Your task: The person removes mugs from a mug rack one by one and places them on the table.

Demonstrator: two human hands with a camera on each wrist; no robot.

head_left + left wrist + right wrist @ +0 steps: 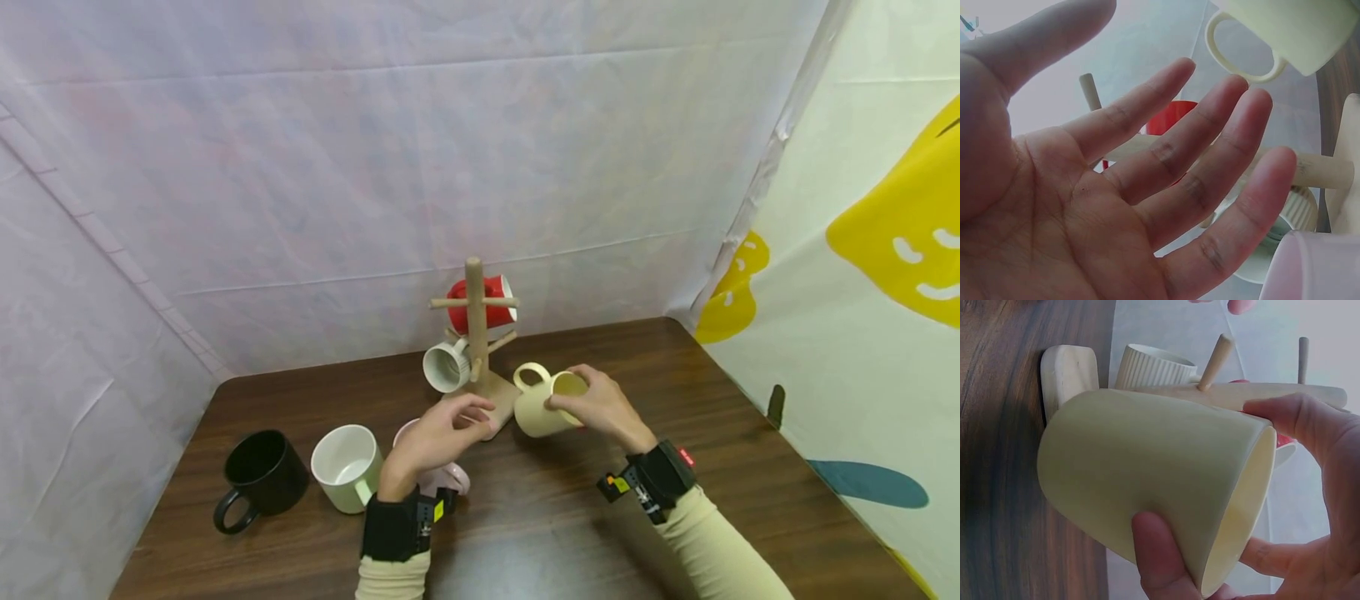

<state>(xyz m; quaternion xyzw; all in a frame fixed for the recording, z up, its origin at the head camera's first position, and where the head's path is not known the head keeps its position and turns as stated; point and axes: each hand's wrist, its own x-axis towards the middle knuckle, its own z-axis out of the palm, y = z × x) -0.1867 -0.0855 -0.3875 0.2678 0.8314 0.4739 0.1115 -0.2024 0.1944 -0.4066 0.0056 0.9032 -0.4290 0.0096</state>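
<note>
My right hand grips a cream mug by its rim and wall, tilted on its side just right of the wooden mug tree. The same cream mug fills the right wrist view, with my thumb and fingers round its mouth. A red mug and a ribbed white mug hang on the tree's pegs. My left hand hovers open near the tree's base, over a pink mug. The left wrist view shows that palm with its fingers spread and nothing in it.
A black mug and a pale green mug stand upright on the dark wooden table at the front left. White cloth walls close the back and left; a yellow-patterned sheet hangs on the right.
</note>
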